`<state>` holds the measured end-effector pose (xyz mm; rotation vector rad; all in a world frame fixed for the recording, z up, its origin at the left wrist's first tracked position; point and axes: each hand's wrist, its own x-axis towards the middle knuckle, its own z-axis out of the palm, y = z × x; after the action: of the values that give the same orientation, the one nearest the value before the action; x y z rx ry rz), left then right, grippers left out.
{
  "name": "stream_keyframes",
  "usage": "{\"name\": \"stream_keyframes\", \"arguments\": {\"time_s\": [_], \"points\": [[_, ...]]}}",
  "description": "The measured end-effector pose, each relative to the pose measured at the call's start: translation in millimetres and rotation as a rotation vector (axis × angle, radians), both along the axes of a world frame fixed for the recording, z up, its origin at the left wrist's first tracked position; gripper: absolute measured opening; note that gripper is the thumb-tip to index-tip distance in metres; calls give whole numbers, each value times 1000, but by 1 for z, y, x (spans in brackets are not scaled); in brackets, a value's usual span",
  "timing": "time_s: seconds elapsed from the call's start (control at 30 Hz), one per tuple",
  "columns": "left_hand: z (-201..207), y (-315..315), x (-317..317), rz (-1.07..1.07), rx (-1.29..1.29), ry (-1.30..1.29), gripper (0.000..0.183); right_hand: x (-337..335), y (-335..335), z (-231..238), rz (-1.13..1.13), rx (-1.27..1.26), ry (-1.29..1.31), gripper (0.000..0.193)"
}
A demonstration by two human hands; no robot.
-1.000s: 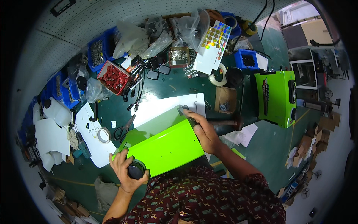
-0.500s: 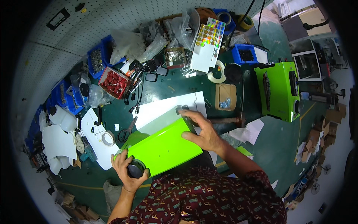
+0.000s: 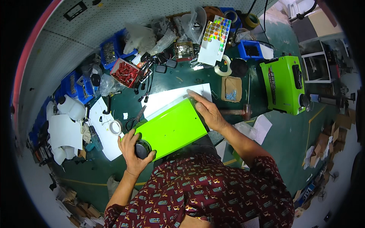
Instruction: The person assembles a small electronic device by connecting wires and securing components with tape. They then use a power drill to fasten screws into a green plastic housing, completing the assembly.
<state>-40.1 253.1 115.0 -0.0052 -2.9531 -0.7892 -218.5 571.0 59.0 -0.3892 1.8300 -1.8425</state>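
Observation:
A bright green metal housing (image 3: 173, 131) lies slantwise in front of me, its smooth side upward with a few small dark holes. At its left end sticks out a round black cap (image 3: 143, 149). My left hand (image 3: 131, 155) is closed around that end, fingers on the far side and thumb beside the cap. Closed over the far right corner is my right hand (image 3: 210, 113), its fingers reaching along the edge; their tips are partly hard to make out. Beneath the housing's far side a white sheet (image 3: 159, 102) covers part of the bench. The underside is hidden.
A similar green machine (image 3: 279, 85) stands at the right. A hammer (image 3: 243, 112), scissors (image 3: 137, 119), tape roll (image 3: 115, 127) and cardboard box of small screws (image 3: 231, 89) lie around. Behind are a red-filled box (image 3: 125, 73), cables, blue bins (image 3: 110, 53) and sticker sheets (image 3: 213, 41).
The housing has turned so its smooth side faces up more fully. My right hand has slid from its top face to the far right corner; my left stays at the cap end.

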Motion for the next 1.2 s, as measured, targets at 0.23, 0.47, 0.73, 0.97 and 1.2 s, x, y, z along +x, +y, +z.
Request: {"name": "stream_keyframes", "arguments": {"time_s": [0.23, 0.47, 0.73, 0.97, 1.2], "points": [[-6, -27, 30, 229, 452, 38, 113, 6, -4, 12, -56, 272, 147, 82], [-21, -14, 75, 458, 878, -140, 116, 17, -12, 31, 51, 460, 194, 86], [-11, 21, 53, 515, 1084, -64, 88, 15, -9, 30, 121, 486, 166, 84], [-11, 26, 46, 507, 778, -32, 95, 21, -13, 28, 97, 400, 121, 79], [-5, 26, 45, 508, 808, -36, 98, 22, -11, 20, 44, 438, 381, 93]]}}
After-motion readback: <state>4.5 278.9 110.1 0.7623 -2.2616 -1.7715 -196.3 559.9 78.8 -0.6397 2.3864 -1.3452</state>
